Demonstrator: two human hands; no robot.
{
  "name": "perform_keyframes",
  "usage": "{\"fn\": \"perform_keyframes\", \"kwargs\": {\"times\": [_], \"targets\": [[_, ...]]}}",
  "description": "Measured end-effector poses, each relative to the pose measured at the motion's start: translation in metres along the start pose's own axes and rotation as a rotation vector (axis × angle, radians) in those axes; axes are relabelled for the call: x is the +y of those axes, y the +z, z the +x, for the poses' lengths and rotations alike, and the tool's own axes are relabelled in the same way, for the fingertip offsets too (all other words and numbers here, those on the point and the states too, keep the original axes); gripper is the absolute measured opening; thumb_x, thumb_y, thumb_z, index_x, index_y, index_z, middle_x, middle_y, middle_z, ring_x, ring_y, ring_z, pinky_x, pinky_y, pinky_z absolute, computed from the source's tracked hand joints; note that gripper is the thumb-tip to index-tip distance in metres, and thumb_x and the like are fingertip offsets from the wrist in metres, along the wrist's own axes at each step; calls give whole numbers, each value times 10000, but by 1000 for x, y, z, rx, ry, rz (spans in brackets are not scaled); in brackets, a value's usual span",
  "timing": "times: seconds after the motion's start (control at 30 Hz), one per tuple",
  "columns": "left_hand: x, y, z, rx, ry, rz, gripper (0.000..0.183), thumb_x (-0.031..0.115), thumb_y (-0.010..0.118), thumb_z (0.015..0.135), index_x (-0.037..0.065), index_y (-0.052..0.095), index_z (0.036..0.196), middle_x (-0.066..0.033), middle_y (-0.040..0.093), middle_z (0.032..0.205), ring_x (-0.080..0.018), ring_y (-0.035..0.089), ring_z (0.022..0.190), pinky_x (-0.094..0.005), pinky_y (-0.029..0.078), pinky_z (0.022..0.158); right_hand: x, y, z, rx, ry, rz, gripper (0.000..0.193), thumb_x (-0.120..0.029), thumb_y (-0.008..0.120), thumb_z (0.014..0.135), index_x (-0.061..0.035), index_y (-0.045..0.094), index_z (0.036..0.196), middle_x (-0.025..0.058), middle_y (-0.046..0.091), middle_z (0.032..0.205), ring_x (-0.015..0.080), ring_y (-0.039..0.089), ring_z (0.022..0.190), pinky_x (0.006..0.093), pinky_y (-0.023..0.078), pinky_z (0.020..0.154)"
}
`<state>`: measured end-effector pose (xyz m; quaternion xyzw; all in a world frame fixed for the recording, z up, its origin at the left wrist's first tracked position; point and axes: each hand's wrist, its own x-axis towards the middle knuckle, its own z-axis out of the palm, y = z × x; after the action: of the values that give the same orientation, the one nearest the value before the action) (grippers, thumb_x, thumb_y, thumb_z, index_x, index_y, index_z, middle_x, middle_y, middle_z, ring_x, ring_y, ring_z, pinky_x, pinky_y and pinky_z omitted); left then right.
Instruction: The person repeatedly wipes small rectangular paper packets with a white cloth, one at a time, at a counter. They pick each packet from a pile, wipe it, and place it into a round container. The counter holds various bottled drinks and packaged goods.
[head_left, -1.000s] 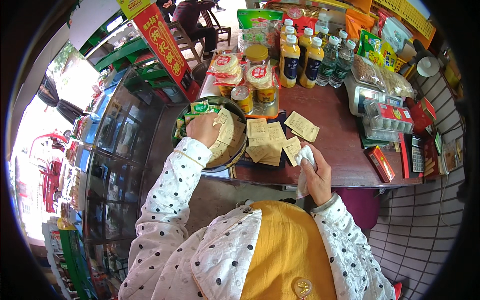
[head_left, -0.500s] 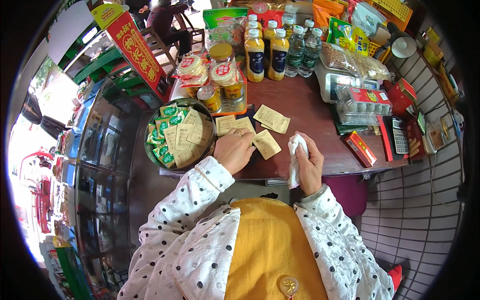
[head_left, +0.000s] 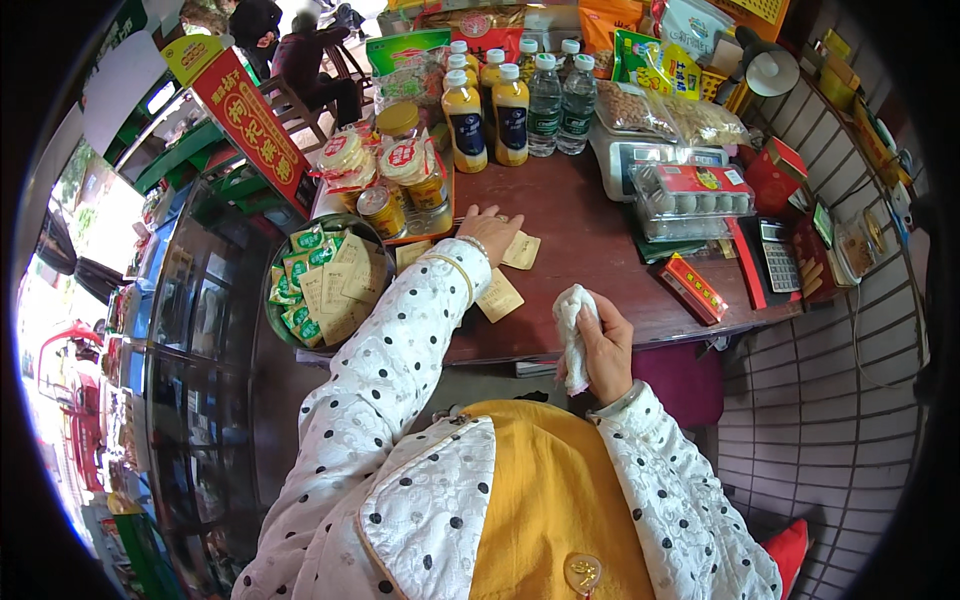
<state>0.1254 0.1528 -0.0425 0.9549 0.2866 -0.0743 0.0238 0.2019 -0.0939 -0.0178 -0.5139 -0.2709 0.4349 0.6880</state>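
Note:
My left hand (head_left: 492,234) reaches forward over the table, its fingers spread among flat beige paper packets, at the front edge of a tray. One packet (head_left: 520,250) lies just right of the hand, another packet (head_left: 499,297) nearer to me, and a further packet (head_left: 411,254) partly shows left of my sleeve. Whether a packet is under the palm is hidden. My right hand (head_left: 606,345) is closed round a crumpled white cloth (head_left: 573,338) in front of the table edge. At the left, a round dark bowl (head_left: 272,290) contains beige packets (head_left: 338,287) and green sachets (head_left: 297,268).
The tray (head_left: 445,212) bears jars and cans (head_left: 381,212). Juice bottles (head_left: 465,125) and water bottles (head_left: 577,108) stand behind. Farther right are a scale (head_left: 610,160), an egg carton (head_left: 690,203), a red box (head_left: 692,290) and a calculator (head_left: 778,257).
My left hand has moved forward from the packets near the bowl toward the tray. The right hand still grips the cloth. The whole view has shifted slightly.

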Motion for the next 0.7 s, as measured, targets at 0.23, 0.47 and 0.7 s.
{"fn": "perform_keyframes", "kwargs": {"times": [0.23,0.47,0.7], "targets": [[-7,-14,-12,64,-56,145,214,114,704,745,70,675,952,-123,625,1122,-286,539,1119,-407,397,940,-4,-13,-3,11,0,-13,265,-136,546,962,23,586,1170,32,646,926,67,569,718,212,473,606],[-7,-13,-30,391,-245,-533,313,212,761,721,-4,598,879,-173,662,859,-328,641,852,-388,501,755,-12,-14,11,21,-119,-12,267,-125,550,959,30,585,1174,32,645,963,64,563,809,207,470,690],[73,-13,-77,124,15,-1892,267,11,508,906,34,562,1166,-43,625,1104,-159,608,986,-306,495,857,-25,11,36,-1,-617,-344,311,-84,598,893,3,560,1189,114,594,1165,217,550,1075,320,442,904]]}}
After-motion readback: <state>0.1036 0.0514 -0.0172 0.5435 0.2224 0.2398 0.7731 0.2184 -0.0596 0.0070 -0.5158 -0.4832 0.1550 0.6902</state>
